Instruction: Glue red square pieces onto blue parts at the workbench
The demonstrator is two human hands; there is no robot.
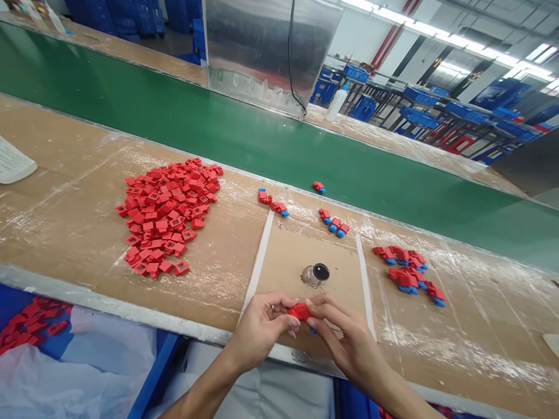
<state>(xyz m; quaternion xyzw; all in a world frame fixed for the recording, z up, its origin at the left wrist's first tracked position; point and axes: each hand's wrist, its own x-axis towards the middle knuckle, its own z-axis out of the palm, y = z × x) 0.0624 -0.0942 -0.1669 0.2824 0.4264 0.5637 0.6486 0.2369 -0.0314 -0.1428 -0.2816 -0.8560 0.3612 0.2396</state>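
Note:
Near the front edge of the bench, my left hand (pixel 262 323) and my right hand (pixel 343 326) pinch a small red plastic toy piece (pixel 300 311) between them. A bit of blue (pixel 312 330) shows below it, by my right fingertips. Just beyond my hands stands a small round jar (pixel 309 276) with a black disc (pixel 321 272) at its top. A large heap of red plastic pieces (pixel 168 215) lies to the left. Red pieces with blue parts lie in small groups behind the jar (pixel 335 225) and to the right (pixel 406 273).
A green conveyor belt (pixel 244 142) runs behind the cardboard-covered bench (pixel 65 215), with one red-and-blue piece (pixel 319 187) on it. A metal housing (pixel 262 58) spans the belt. At lower left, a blue crate (pixel 152 372) holds red pieces and white sheeting. A white bottle (pixel 336 103) stands beyond.

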